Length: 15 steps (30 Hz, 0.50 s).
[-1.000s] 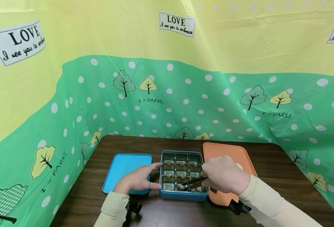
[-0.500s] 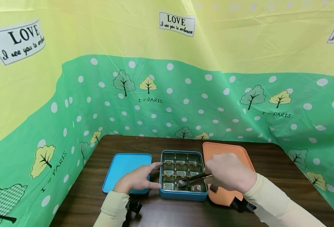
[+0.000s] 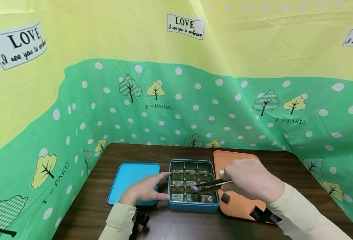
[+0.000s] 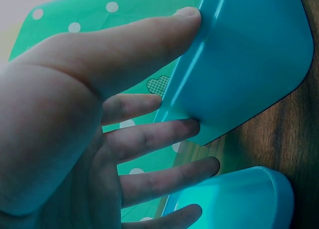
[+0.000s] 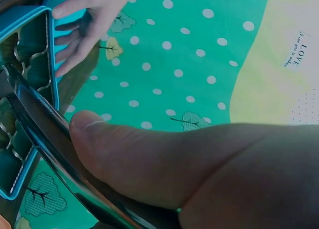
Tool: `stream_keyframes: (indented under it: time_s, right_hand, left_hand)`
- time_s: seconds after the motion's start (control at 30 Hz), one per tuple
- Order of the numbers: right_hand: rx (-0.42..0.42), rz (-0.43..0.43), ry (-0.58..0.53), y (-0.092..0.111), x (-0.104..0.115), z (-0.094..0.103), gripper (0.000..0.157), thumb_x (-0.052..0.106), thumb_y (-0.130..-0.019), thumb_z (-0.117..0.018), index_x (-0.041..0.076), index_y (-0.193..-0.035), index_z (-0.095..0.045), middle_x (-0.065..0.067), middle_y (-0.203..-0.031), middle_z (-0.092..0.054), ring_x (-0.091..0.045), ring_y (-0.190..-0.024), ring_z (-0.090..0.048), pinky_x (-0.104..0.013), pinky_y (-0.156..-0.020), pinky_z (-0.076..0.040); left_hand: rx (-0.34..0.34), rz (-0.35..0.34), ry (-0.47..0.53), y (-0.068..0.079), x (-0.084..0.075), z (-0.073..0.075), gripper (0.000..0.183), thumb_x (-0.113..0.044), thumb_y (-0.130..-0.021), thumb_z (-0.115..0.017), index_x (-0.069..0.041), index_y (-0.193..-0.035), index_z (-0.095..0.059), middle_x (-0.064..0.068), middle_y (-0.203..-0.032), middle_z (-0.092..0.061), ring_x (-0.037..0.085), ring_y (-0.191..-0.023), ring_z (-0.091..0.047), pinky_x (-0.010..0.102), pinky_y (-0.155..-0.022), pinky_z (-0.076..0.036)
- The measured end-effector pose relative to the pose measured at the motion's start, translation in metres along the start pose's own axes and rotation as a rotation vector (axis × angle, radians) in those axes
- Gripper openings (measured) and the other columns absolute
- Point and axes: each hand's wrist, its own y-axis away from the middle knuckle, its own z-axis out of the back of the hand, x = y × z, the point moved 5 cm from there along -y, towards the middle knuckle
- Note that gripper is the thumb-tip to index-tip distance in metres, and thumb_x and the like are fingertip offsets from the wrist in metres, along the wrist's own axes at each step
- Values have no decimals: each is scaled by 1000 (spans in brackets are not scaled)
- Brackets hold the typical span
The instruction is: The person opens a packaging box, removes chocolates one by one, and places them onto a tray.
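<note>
My right hand [image 3: 251, 178] grips black tongs [image 3: 213, 183], their arms reaching left over the blue box [image 3: 194, 207]. A small dark greyish piece [image 3: 195, 189] shows at the tong tips, above the front middle compartment; I cannot tell whether they pinch it. A clear plastic insert divides the box into several square compartments. My left hand [image 3: 145, 190] is spread at the box's left side, its thumb [image 4: 189, 15] at the rim and straight fingers alongside the wall. In the right wrist view, the thumb [image 5: 94, 139] presses along the tongs.
Right of the box lies an orange tray [image 3: 239, 156] with a dark brown cube [image 3: 225, 198] and a pale piece [image 3: 221, 172], partly behind my right hand. A flat blue lid [image 3: 128, 176] lies at the left. Patterned cloth [image 3: 164, 116] hangs around the wooden table [image 3: 152, 150].
My right hand has moved right, drawing the tongs up from low in the front middle compartment. More of the brown cube now shows. The left hand has stayed by the box.
</note>
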Motion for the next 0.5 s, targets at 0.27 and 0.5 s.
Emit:
stream_keyframes:
  time_s: [0.27, 0.5]
  right_hand:
    - [57, -87, -56, 16, -17, 5, 34, 41, -85, -86, 42, -64, -61, 23, -59, -47, 4, -53, -41, -26, -44, -37]
    - [69, -163, -54, 33, -36, 5, 35, 41, -86, -86, 45, -63, -60, 23, -58, -47, -1, -51, -41, -28, -43, -35]
  left_hand:
    - [-3, 1, 6, 0, 2, -1, 88, -44, -94, -79, -12, -164, -35, 10, -158, -51, 34, -144, -50, 58, -113, -45]
    - [-2, -2, 20, 0, 2, -1, 88, -43, -95, -78, -11, -164, -35, 11, -159, -50, 36, -144, -50, 59, -112, -45]
